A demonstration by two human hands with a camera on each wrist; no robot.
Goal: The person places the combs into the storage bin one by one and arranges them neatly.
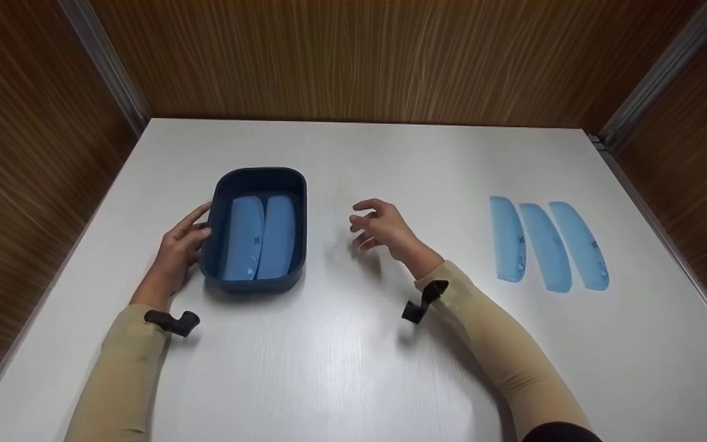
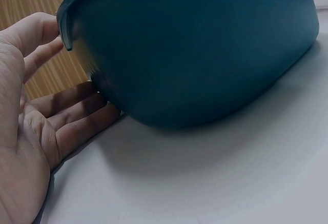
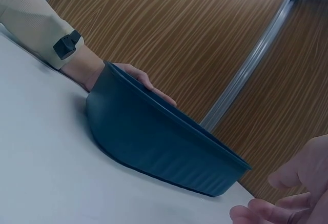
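Recording booth, white table [image 1: 353, 344], wood-grain panel walls [image 1: 353, 55]

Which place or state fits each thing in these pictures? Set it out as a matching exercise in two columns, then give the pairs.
Column one:
1. left hand
2. right hand
3. two combs
4. three combs

Column two:
A. side by side on the bare table, to the right
B. lying inside the dark blue tub
C. resting against the tub's side
D. above the table, holding nothing

Pairs: 1-C, 2-D, 3-B, 4-A
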